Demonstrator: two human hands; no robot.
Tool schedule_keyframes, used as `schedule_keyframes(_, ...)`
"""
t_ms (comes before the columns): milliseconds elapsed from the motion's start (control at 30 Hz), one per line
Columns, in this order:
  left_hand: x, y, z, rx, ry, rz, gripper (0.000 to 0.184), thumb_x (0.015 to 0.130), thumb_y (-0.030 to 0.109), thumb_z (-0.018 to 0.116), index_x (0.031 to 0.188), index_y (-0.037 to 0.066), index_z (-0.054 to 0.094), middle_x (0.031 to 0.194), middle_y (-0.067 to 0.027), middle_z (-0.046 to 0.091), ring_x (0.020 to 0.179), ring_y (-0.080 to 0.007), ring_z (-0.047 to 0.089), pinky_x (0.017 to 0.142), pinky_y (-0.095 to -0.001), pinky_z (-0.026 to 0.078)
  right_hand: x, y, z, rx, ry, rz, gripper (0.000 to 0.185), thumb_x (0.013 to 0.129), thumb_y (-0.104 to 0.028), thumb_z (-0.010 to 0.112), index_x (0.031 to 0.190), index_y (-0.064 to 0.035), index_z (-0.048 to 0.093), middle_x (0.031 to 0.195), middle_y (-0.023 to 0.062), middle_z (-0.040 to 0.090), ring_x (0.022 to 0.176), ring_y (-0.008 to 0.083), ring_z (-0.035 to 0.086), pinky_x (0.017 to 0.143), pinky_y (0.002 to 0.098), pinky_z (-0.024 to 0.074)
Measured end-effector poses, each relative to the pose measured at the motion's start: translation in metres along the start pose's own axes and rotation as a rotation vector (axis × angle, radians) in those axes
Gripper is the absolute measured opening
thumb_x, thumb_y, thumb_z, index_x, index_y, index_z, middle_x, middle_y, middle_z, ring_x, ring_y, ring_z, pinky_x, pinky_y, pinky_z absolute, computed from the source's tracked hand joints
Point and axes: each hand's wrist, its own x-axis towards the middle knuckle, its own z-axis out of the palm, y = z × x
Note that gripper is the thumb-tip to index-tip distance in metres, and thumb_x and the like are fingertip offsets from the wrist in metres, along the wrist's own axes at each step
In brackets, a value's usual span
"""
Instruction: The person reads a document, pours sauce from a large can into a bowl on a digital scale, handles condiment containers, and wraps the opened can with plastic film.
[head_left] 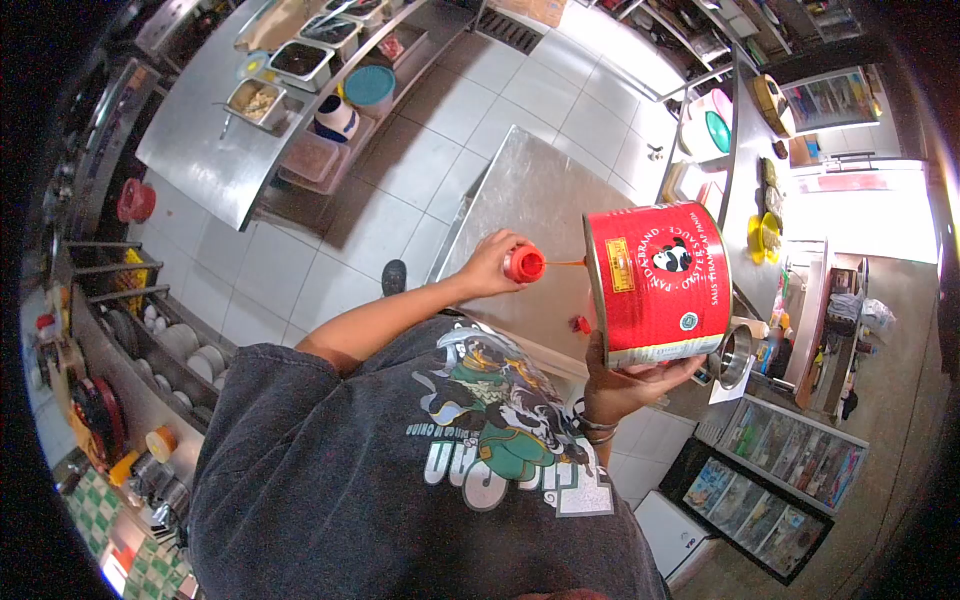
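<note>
Left fingers [503, 243] grip a bottle [525, 265], right fingers [657, 378] a tipped can [660, 285].

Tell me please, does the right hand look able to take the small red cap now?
Probably not: the right hand is occupied supporting the large red can, though the small red cap lies nearby on the table.
</note>
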Motion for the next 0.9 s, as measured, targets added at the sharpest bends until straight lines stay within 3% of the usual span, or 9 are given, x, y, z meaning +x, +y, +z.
schedule_keyframes(200, 0.005, 0.004, 0.002, -0.006, 0.060, 0.116, 0.068, 0.060, 0.020, 0.093, 0.119, 0.010, 0.060, 0.115, -0.0126, 0.060, 0.112, -0.0338, 0.058, 0.095, -0.0435, 0.047, 0.000, -0.002, 0.003, -0.057, -0.001, -0.032, 0.131, 0.059, -0.015, 0.094, 0.157, -0.0037, 0.009, 0.155, 0.0184, 0.033, 0.140, 0.0329, 0.039, 0.119, 0.0470, 0.0276)
schedule_keyframes(500, 0.017, 0.061, -0.023, 0.039, 0.026, 0.132, 0.075, 0.056, 0.020, 0.093, 0.123, 0.015, 0.061, 0.119, -0.0071, 0.061, 0.115, -0.0305, 0.056, 0.099, -0.0446, 0.039, 0.000, 0.005, 0.001, -0.088, 0.014, -0.023, 0.133, 0.056, -0.014, 0.095, 0.157, -0.0040, 0.010, 0.154, 0.0177, 0.034, 0.141, 0.0329, 0.038, 0.120, 0.0473, 0.0266)
schedule_keyframes(900, 0.029, 0.099, -0.032, -0.010, 0.091, 0.192, 0.074, 0.052, 0.026, 0.091, 0.119, 0.015, 0.062, 0.115, -0.0040, 0.062, 0.115, -0.0266, 0.057, 0.100, -0.0455, 0.037, 0.001, 0.006, 0.003, -0.061, 0.005, -0.002, 0.133, 0.053, -0.014, 0.095, 0.157, -0.0036, 0.013, 0.152, 0.0163, 0.036, 0.139, 0.0321, 0.039, 0.119, 0.0471, 0.0266)
